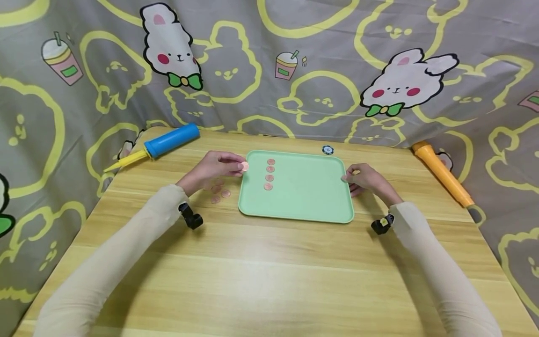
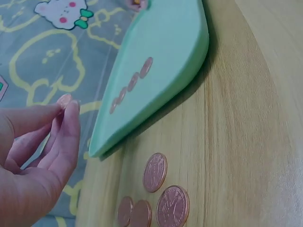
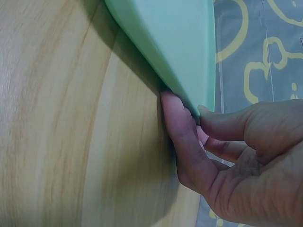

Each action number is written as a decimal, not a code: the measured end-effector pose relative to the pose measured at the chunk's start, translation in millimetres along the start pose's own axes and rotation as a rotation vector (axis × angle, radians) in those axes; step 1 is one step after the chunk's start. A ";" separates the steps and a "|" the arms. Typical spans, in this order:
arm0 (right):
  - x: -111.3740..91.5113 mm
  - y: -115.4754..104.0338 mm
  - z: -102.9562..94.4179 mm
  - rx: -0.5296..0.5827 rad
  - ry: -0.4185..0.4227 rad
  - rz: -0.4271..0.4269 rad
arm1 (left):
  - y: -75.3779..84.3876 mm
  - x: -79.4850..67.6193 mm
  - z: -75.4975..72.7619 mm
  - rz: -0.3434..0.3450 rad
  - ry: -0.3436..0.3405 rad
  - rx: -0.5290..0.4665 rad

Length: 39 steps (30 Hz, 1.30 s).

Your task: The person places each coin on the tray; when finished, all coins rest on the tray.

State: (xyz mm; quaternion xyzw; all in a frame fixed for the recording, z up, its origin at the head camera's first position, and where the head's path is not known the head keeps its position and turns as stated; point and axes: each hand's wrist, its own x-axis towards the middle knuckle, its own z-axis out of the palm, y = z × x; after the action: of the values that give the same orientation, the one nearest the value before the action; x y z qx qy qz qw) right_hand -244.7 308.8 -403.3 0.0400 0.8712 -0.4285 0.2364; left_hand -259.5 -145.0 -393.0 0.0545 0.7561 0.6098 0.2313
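Head view: green tray [image 1: 309, 192] holds four coins [image 1: 269, 178].

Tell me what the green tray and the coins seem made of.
The green tray looks like matte molded plastic: even color, smooth rounded rim. The coins look like copper-toned metal, from their sheen and raised relief, though coated plastic is possible.

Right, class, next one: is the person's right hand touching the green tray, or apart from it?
Touching. The right wrist view shows it: the right hand pinches the edge of the green tray, thumb against it with no gap.
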 end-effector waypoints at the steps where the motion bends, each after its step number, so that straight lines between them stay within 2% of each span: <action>1: 0.4 0.1 0.0 0.002 -0.001 0.001 | -0.3 0.3 -0.2 -0.001 -0.014 -0.013; 7: 1.8 0.9 0.0 0.005 -0.003 0.009 | -1.2 0.1 2.5 0.018 -0.085 -0.037; 13: 0.8 1.9 -0.4 -0.010 -0.008 -0.003 | 1.0 -2.2 8.6 0.047 -0.090 -0.012; 17: -0.1 0.1 0.5 -0.005 -0.009 -0.001 | 0.7 -2.9 12.6 0.044 -0.087 0.027; 22: -0.1 -1.4 1.3 0.000 -0.007 0.005 | -2.2 -4.6 23.1 0.042 -0.082 0.064; 29: -2.0 -2.0 1.2 -0.013 0.002 0.017 | -4.1 -1.3 40.7 0.091 -0.122 0.083; 34: -3.1 0.2 -0.2 -0.014 0.003 0.025 | -8.7 2.8 49.7 0.076 -0.152 0.079; 39: -3.0 0.4 -0.3 -0.006 0.008 0.013 | -12.1 0.5 57.1 0.067 -0.163 0.145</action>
State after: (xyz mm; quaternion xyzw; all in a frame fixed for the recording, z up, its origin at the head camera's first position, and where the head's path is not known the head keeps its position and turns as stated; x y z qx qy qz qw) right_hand -242.1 309.7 -402.1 0.0469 0.8730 -0.4242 0.2359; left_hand -233.8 -96.7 -413.2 0.1457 0.7746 0.5544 0.2672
